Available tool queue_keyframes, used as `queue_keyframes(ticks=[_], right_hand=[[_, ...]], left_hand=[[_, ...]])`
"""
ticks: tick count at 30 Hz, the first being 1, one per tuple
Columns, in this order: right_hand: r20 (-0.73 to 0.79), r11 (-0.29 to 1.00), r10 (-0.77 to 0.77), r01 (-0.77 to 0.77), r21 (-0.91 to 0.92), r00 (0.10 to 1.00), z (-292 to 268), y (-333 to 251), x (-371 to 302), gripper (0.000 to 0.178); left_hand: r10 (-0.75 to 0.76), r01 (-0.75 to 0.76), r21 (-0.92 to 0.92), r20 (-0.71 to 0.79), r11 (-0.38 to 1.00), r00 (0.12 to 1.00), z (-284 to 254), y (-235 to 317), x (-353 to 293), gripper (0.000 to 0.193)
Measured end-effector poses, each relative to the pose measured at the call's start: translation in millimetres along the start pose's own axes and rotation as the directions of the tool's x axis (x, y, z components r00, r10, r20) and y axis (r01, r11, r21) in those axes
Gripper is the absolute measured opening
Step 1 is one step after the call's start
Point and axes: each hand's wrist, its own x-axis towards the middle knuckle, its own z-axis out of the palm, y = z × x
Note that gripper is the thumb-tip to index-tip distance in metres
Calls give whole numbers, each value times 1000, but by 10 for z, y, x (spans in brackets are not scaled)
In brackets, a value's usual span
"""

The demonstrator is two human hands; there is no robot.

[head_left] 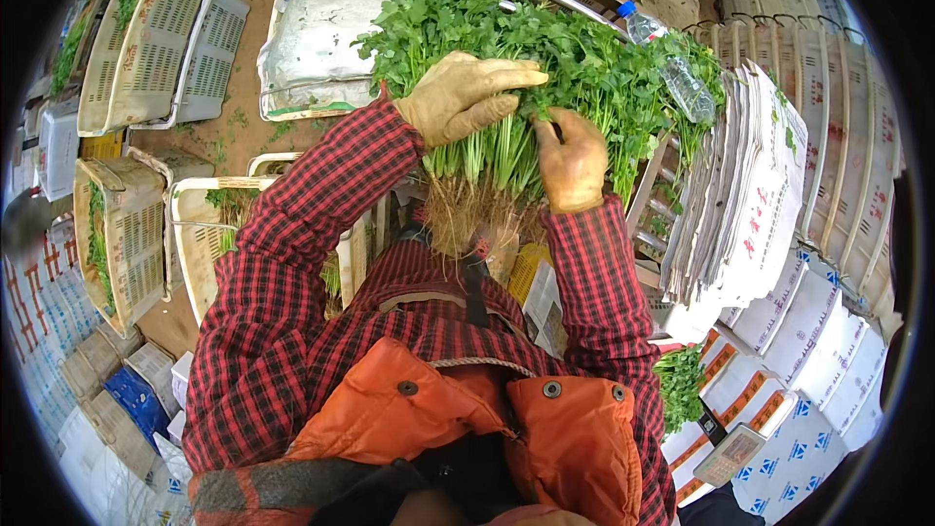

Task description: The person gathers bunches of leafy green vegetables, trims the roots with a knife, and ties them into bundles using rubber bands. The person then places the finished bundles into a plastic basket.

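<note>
A broad heap of leafy greens [467, 19], like Chinese celery, lies in front of me, with pale stems and brown roots [458, 219] hanging toward my body. My left hand [463, 97], in a yellowish glove, rests over the stems at the heap's left part, its fingers stretched out to the right. Close beside it, my right hand [573, 161], also gloved, has its thumb and fingers bent together at the greens' stems. The exact pinch is partly hidden by leaves. A clear plastic bottle [688, 90] with a blue cap lies among the leaves to the right.
A thick stack of newspapers [745, 175] stands right of the heap. Cream plastic crates [146, 44] line the left side, and a white-lined crate [331, 24] sits at the far left of the greens. Printed boxes [794, 360] and a scale-like device [730, 455] are at lower right.
</note>
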Motion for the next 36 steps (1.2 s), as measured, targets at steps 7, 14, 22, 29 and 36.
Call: queue_keyframes(ticks=[7, 14, 22, 29, 36], right_hand=[[768, 273, 23, -743, 612, 641, -475, -227, -885, 8], [227, 752, -142, -44, 657, 964, -496, -342, -577, 11], [650, 458, -203, -516, 724, 732, -109, -429, -676, 21], [730, 331, -426, -659, 675, 534, -147, -430, -1043, 29], [392, 513, 116, -394, 763, 912, -424, -856, 839, 50]], left_hand=[[-55, 23, 276, 110, 961, 992, 107, 25, 112, 55], [-75, 46, 278, 94, 959, 993, 133, 10, 106, 51], [0, 2, -10, 186, 1000, 983, 95, -283, 177, 66], [-225, 242, -611, 106, 754, 969, -255, 49, 188, 92], [-307, -34, -511, -568, 859, 764, -729, 77, -329, 82]])
